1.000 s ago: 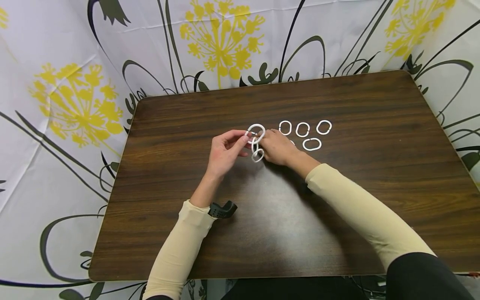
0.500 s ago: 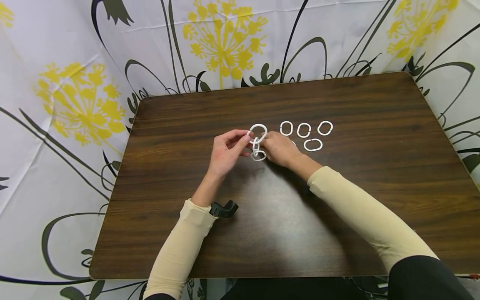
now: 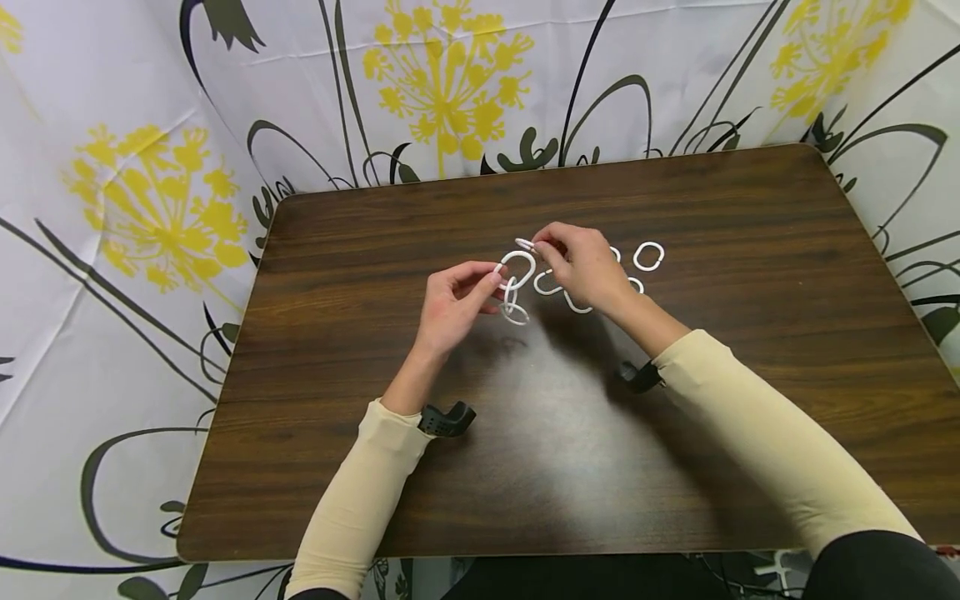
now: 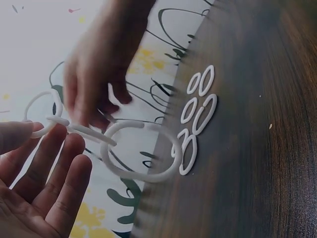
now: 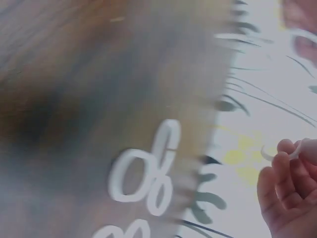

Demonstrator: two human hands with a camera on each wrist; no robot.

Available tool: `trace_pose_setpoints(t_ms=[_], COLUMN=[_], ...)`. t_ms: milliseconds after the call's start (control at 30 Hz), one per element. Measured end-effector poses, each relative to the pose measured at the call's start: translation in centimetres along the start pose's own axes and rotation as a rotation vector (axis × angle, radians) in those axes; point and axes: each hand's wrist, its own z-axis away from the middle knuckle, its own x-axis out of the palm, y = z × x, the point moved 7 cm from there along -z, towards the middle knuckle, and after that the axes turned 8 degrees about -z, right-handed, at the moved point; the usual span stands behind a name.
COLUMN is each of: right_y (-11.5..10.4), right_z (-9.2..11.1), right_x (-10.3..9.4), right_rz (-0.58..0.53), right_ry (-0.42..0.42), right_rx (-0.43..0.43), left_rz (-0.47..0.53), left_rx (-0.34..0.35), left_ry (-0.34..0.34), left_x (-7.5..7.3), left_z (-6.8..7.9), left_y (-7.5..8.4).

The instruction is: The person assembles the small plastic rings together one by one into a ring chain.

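My left hand [image 3: 456, 304] pinches the top white ring [image 3: 533, 268] of a short chain of oval plastic links between thumb and fingers. Below that ring hang a middle link and a bottom link [image 3: 514, 322]; the bottom one looms large in the left wrist view [image 4: 148, 177]. Slightly higher and to the right, my right hand [image 3: 588, 262] pinches a separate white link [image 3: 523, 244], tilted nearly edge-on. Its far end curves out past the fingertips in the right wrist view [image 5: 267, 155], while the fingers cover the remainder.
Several loose white links lie on the brown wooden table [image 3: 360, 350], one at the right [image 3: 662, 250], others partly behind my right hand. A floral curtain [image 3: 300, 75] hangs along the table's back and sides. Dark wrist cameras [image 3: 447, 419] sit on both wrists.
My right hand has left the chain's side, moved up and right, and now holds a separate link. Links near it are partly covered. My left hand keeps the chain almost still.
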Motion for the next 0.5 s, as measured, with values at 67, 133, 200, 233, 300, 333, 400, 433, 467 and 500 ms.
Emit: trace_pose_setpoints(t_ms=[67, 133, 200, 233, 300, 333, 400, 433, 467, 500], right_y=[-0.7, -1.5, -2.3, -2.6, -3.2, -3.5, -3.8, -4.0, -4.2, -4.3], right_z=[-0.1, -0.1, 0.0, 0.2, 0.5, 0.7, 1.2, 1.3, 1.4, 1.5], right_x=[-1.4, -2.8, -3.9, -4.4, -5.0, -5.2, -5.4, -5.3, -5.1, -4.9], right_rz=[-0.108, -0.193, -0.26, -0.285, -0.336, -0.363, -0.415, -0.441, -0.461, -0.482], right_ry=[0.046, 0.077, 0.091, 0.092, 0.084, 0.076, 0.055, 0.042, 0.026, 0.009], right_rx=[0.02, 0.028, 0.045, 0.057, 0.077, 0.087, 0.112, 0.122, 0.132, 0.141], left_rz=[-0.013, -0.037, -0.068, -0.081, -0.108, -0.119, -0.131, -0.14, -0.149, -0.157], left_rx=[-0.002, 0.0, 0.007, 0.013, 0.029, 0.036, 0.038, 0.039, 0.037, 0.034], left_ry=[0.0, -0.003, -0.009, -0.012, -0.013, -0.012, -0.015, -0.015, -0.015, -0.016], left_x=[0.0, 0.1, 0.3, 0.4, 0.6, 0.7, 1.0, 1.0, 1.0, 0.9], left_z=[0.0, 0.1, 0.3, 0.4, 0.5, 0.6, 0.8, 0.7, 0.7, 0.7], left_y=[0.1, 0.5, 1.3, 1.7, 2.6, 3.1, 3.5, 3.6, 3.7, 3.7])
